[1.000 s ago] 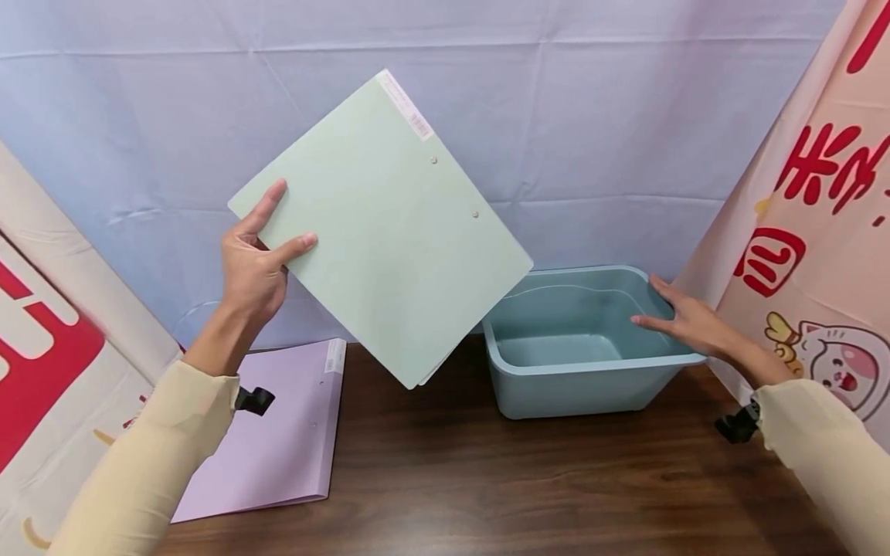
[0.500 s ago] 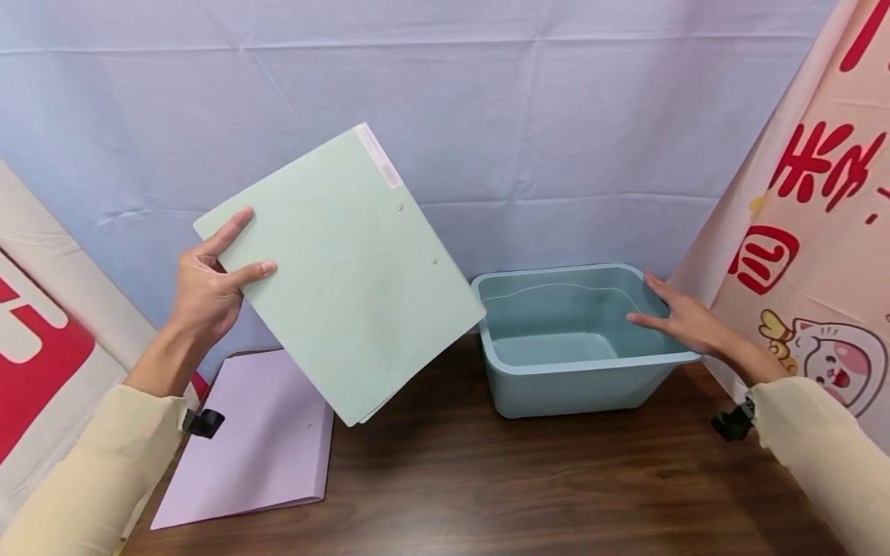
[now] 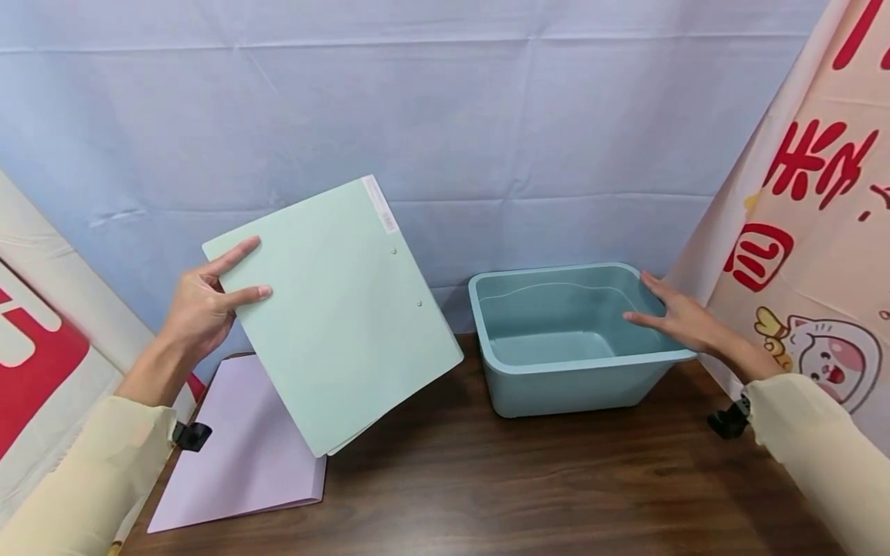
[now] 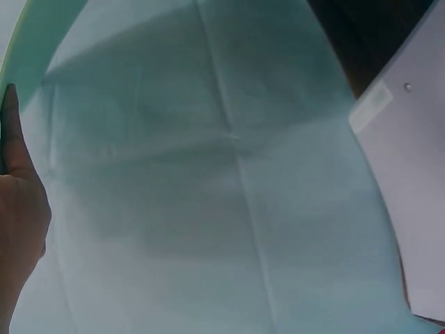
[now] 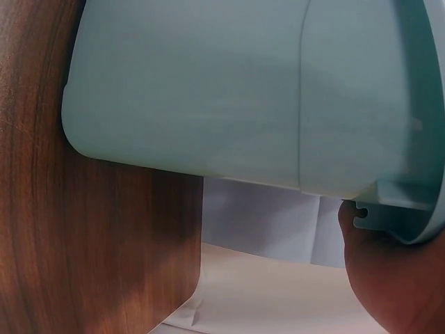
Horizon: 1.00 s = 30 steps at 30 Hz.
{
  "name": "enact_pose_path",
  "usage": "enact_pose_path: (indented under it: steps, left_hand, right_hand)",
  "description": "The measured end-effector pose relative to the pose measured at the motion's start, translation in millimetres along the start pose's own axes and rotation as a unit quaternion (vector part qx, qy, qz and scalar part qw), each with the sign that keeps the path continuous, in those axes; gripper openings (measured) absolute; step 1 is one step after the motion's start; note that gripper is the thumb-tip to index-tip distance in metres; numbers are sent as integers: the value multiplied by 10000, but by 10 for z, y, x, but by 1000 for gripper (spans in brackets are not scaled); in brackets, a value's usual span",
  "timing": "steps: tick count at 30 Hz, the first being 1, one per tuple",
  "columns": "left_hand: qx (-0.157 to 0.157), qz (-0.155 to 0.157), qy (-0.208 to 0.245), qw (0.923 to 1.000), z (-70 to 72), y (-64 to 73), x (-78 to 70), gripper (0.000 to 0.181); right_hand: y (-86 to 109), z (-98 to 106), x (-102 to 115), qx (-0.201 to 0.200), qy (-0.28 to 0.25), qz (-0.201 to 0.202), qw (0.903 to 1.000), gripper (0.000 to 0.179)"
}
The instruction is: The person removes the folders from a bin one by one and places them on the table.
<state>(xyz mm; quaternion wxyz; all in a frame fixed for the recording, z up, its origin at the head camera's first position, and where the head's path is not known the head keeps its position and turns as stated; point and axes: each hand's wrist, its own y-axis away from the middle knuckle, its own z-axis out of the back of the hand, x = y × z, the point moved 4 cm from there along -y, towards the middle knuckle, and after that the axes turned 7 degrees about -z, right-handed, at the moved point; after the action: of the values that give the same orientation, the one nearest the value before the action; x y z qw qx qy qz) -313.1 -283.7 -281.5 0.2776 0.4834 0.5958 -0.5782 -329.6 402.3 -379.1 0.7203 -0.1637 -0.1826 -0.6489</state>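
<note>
In the head view my left hand (image 3: 208,297) pinches a pale green file folder (image 3: 341,316) by its left corner, thumb on the near face. The folder is held up at a tilt, its lower corner overlapping a lilac folder (image 3: 236,463) that lies on the table. The left wrist view catches part of the hand (image 4: 21,209) at the green folder's edge, with the lilac folder (image 4: 410,181) off to the right. My right hand (image 3: 684,316) grips the right rim of a blue-green plastic bin (image 3: 563,390). From the right wrist, the bin's outer wall (image 5: 195,90) fills most of the view.
The bin stands on a dark wooden table (image 3: 528,486) near the back. Behind it hangs a pale blue cloth (image 3: 445,116). Printed banners close in the sides, a pink one (image 3: 772,255) on the right and a red-and-white one (image 3: 42,371) on the left.
My left hand has lowered the green folder and moved it left, away from the bin, so that it covers part of the lilac folder. The right hand stays on the bin's rim.
</note>
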Motion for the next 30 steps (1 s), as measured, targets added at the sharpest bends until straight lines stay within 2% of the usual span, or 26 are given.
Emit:
enact_pose_path:
  steps: [8, 16, 20, 26, 30]
  left_hand:
    - [279, 643, -393, 9968, -7, 30, 322, 79]
    - [466, 1337, -267, 9896, -45, 55, 683, 80]
    - [636, 1470, -451, 9861, -58, 71, 861, 78]
    - [1019, 1477, -1424, 9734, -66, 84, 1148, 76]
    - [1096, 1638, -1499, 9689, -78, 80, 1310, 76]
  right_hand:
    - [-9, -4, 5, -15, 21, -6, 10000, 98]
    - [-2, -4, 6, 5, 90, -2, 10000, 96]
    - [-4, 0, 14, 19, 85, -27, 10000, 96]
    - [4, 5, 17, 17, 73, -66, 10000, 96]
    - [-2, -1, 13, 27, 56, -89, 9999, 97]
